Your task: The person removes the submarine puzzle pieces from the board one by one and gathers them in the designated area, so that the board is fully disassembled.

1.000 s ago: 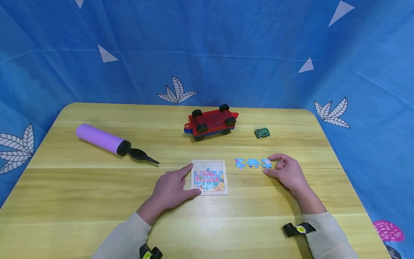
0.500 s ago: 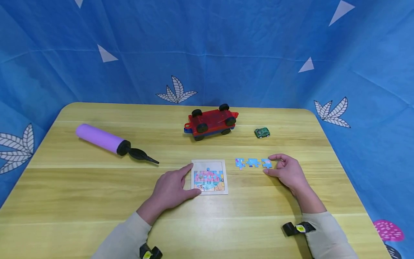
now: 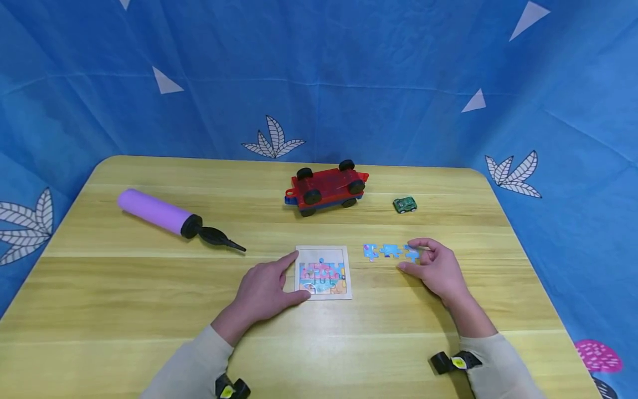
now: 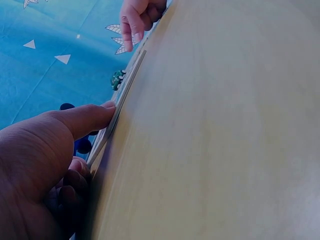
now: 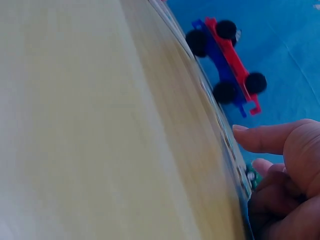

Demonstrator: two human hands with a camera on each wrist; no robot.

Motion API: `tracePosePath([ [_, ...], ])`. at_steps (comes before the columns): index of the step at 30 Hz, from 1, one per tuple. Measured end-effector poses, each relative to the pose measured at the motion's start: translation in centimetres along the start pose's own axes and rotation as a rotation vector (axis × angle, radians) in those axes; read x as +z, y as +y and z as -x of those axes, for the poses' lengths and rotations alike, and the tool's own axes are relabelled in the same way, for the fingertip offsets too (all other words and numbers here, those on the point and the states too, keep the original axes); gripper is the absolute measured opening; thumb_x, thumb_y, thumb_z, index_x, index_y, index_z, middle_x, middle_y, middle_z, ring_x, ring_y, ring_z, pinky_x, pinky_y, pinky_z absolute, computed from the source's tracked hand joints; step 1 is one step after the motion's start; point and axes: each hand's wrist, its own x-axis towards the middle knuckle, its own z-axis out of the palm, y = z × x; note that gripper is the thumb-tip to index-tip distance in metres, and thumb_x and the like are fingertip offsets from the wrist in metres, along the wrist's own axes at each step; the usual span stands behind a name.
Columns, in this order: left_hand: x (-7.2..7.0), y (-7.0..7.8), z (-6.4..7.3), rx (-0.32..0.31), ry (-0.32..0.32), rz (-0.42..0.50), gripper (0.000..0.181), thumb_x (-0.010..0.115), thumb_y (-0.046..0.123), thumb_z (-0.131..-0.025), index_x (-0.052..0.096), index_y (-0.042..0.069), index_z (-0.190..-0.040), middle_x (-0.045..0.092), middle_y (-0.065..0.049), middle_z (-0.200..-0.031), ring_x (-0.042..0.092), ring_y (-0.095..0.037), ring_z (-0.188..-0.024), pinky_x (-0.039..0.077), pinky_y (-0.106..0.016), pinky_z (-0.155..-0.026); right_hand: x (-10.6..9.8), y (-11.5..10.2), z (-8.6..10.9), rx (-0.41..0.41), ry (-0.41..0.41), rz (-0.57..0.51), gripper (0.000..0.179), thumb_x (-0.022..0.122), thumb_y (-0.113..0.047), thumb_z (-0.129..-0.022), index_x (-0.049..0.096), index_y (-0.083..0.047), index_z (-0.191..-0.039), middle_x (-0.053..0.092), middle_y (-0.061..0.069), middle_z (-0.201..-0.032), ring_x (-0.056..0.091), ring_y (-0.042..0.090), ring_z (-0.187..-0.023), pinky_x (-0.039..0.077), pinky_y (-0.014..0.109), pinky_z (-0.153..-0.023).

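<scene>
1. I am resting the fingers of my left hand point(image 3: 261, 293) against the left side of the puzzle board point(image 3: 349, 280), thumb at its lower left corner and index finger near the upper left one, the two spread well apart.
2. The puzzle board is lying flat near the middle of the desk point(image 3: 124, 310), its joined pieces point(image 3: 323, 279) filling the lower part and leaving a pale strip above.
3. I am holding my right hand point(image 3: 438, 271) over the right puzzle piece point(image 3: 412, 255), thumb and index finger standing apart; I cannot tell whether they are touching it.
4. The middle puzzle piece point(image 3: 390, 251) and the left puzzle piece point(image 3: 370, 251) are lying in a row beside it, right of the board.
5. Beyond, a red-and-blue wheeled toy point(image 3: 329, 187) is showing its wheels upward, a green toy car point(image 3: 405, 204) is sitting to its right, and a purple pump point(image 3: 154, 211) is lying at the left.
6. A blue cloth point(image 3: 319, 61) is hanging behind the desk.
</scene>
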Motion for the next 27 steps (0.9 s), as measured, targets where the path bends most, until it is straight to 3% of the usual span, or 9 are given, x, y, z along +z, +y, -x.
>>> tracePosePath([
  [12, 0.0, 0.1, 0.0, -0.007, -0.006, -0.001, 0.09, 0.08, 0.059, -0.075, 0.052, 0.013, -0.147, 0.045, 0.006, -0.061, 0.035, -0.012, -0.052, 0.025, -0.031, -0.052, 3.1, -1.9, 0.7, -0.066, -0.026, -0.044, 0.05, 0.086, -0.009, -0.079, 0.063, -0.005, -0.123, 0.03, -0.001, -0.062, 0.029, 0.012, -0.052, 0.033, 0.029, -0.056],
  [27, -0.1, 0.1, 0.0, -0.002, -0.003, -0.007, 0.082, 0.076, 0.056, -0.082, 0.052, 0.013, -0.148, 0.044, 0.006, -0.058, 0.033, -0.012, -0.051, 0.024, -0.031, -0.052, 7.2, -4.5, 0.8, -0.145, -0.153, -0.103, 0.047, 0.086, -0.007, -0.078, 0.065, -0.004, -0.12, 0.03, -0.001, -0.062, 0.028, 0.013, -0.054, 0.032, 0.028, -0.057],
])
